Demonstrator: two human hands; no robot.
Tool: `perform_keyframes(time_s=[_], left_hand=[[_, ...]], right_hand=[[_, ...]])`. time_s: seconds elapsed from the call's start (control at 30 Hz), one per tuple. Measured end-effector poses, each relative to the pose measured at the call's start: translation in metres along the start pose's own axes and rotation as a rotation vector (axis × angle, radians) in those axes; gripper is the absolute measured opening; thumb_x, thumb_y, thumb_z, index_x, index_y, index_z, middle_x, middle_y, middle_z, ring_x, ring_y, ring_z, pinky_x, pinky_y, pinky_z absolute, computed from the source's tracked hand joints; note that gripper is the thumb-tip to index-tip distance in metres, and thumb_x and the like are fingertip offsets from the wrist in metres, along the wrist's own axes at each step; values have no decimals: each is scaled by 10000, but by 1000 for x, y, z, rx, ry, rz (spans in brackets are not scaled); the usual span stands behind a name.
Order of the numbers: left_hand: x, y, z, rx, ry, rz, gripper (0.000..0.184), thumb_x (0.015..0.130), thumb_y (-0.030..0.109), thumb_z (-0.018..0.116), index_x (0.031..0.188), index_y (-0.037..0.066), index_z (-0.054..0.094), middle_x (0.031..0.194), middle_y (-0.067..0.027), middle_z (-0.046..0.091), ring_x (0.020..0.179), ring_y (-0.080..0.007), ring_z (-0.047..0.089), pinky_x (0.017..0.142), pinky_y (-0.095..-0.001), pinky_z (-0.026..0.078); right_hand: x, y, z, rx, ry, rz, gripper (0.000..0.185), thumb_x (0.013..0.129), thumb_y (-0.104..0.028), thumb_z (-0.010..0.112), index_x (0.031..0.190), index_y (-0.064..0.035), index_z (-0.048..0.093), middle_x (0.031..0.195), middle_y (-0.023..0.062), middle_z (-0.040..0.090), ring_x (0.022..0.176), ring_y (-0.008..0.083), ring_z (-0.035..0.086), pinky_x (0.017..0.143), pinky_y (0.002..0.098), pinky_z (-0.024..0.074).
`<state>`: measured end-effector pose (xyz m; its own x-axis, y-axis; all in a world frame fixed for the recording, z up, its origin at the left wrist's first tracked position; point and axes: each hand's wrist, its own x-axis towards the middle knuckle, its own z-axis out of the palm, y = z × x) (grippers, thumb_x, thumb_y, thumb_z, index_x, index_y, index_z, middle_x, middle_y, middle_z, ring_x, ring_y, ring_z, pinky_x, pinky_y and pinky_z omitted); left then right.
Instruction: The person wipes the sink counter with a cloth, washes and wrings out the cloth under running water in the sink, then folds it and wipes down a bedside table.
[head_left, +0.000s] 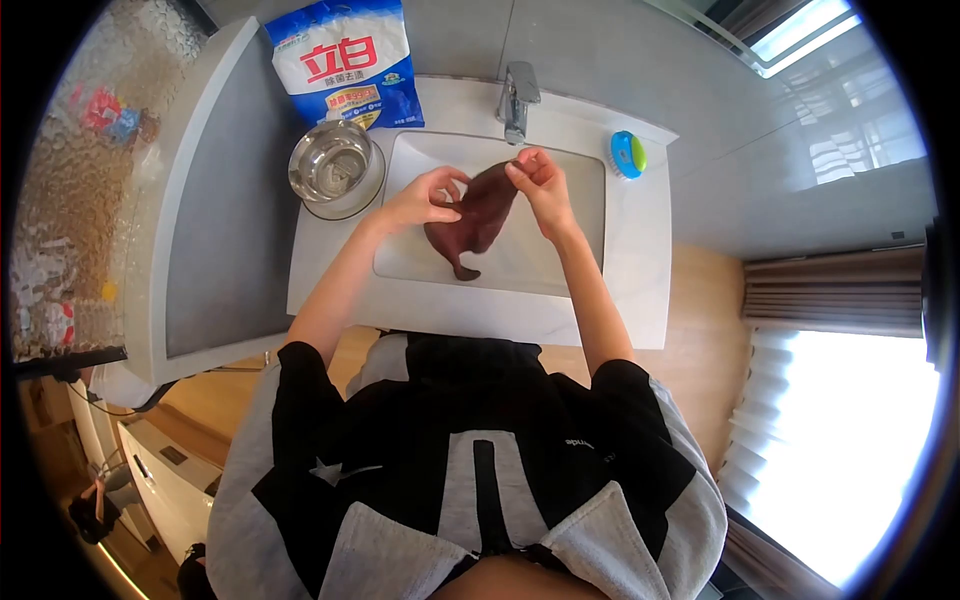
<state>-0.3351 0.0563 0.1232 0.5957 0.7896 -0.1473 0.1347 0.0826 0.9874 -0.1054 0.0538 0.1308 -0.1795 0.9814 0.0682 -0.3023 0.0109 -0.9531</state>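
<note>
A dark maroon piece of cloth hangs in folds over the white sink, its narrow lower end dangling toward the front. At its upper corner, my right hand pinches the fabric between thumb and fingers. On the other side, my left hand has curved fingers and a thumb against the cloth's left edge, gripping it there. Behind the cloth, the metal faucet rises at the back of the basin. Whether the cloth is a sock or another garment, I cannot tell.
A blue-and-white detergent bag stands at the back left of the counter. In front of it sits a shiny metal bowl. A blue-and-green scrub brush lies right of the sink. A grey partition borders the left side.
</note>
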Motion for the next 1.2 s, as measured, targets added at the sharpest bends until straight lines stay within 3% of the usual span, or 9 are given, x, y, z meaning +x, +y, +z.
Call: perform_keyframes(time_s=[0.1, 0.17, 0.27, 0.5, 0.67, 0.87, 0.97, 1.07, 1.2], left_hand=[[0, 9, -5, 158, -104, -101, 436, 728, 170, 733, 1093, 3, 562, 966, -39, 591, 868, -126, 542, 791, -276, 436], [-2, 32, -3, 235, -139, -285, 383, 745, 207, 726, 1041, 6, 589, 943, -43, 606, 852, -118, 544, 765, -272, 440], [7, 16, -20, 391, -183, -210, 346, 770, 269, 713, 961, -1, 610, 839, -41, 607, 807, -104, 536, 731, -260, 436], [11, 5, -32, 350, -135, 37, 272, 762, 122, 709, 928, 14, 523, 825, -27, 556, 792, -94, 522, 749, -260, 435], [13, 24, -33, 481, -190, 33, 256, 762, 125, 704, 917, 36, 520, 727, -34, 519, 713, -134, 505, 664, -268, 425], [8, 21, -46, 695, -175, -30, 374, 773, 393, 693, 832, 31, 620, 753, -89, 628, 717, -187, 589, 631, -316, 441], [8, 33, -45, 783, -228, -340, 463, 757, 461, 685, 739, 3, 624, 667, -121, 605, 676, -216, 594, 625, -329, 446], [8, 18, -62, 961, -153, -204, 535, 751, 499, 675, 683, -28, 610, 578, -143, 548, 586, -204, 547, 587, -322, 431], [1, 14, -65, 712, -125, -157, 497, 821, 399, 664, 581, 27, 436, 541, 3, 336, 534, -76, 316, 484, -272, 264]], right_hand=[[6, -14, -12, -57, -56, -51, 153, 880, 24, 540, 949, -78, 449, 794, -41, 534, 712, 32, 450, 636, 180, 371], [5, -29, -11, -31, -56, -10, 206, 865, 79, 481, 1015, -60, 454, 891, 7, 556, 826, 60, 496, 727, 196, 391], [1, -37, -18, -34, -47, 42, 339, 817, 133, 415, 1094, -44, 496, 1024, 79, 560, 992, 146, 530, 865, 254, 400], [0, -37, -49, 224, -139, 334, 380, 764, 50, 414, 1103, 15, 582, 853, 57, 534, 859, 170, 543, 776, 298, 444], [-8, -31, -48, -647, -142, 335, 492, 694, -188, 788, 1099, 31, 616, 705, 20, 556, 638, 114, 547, 586, 272, 442], [-14, -30, -45, -650, -300, 283, 272, 723, -152, 767, 929, 7, 687, 726, 81, 654, 625, 133, 594, 621, 264, 477], [-13, -29, -40, -674, -249, 244, 218, 752, -140, 741, 893, 18, 687, 720, 79, 653, 608, 139, 591, 612, 264, 475], [-12, -26, -42, -577, -138, 252, 208, 780, -156, 718, 870, 28, 685, 705, 82, 645, 603, 143, 583, 602, 259, 467], [-9, -25, -49, -530, -17, 148, 248, 811, -209, 694, 823, 39, 682, 691, 76, 632, 612, 133, 574, 603, 250, 453]])
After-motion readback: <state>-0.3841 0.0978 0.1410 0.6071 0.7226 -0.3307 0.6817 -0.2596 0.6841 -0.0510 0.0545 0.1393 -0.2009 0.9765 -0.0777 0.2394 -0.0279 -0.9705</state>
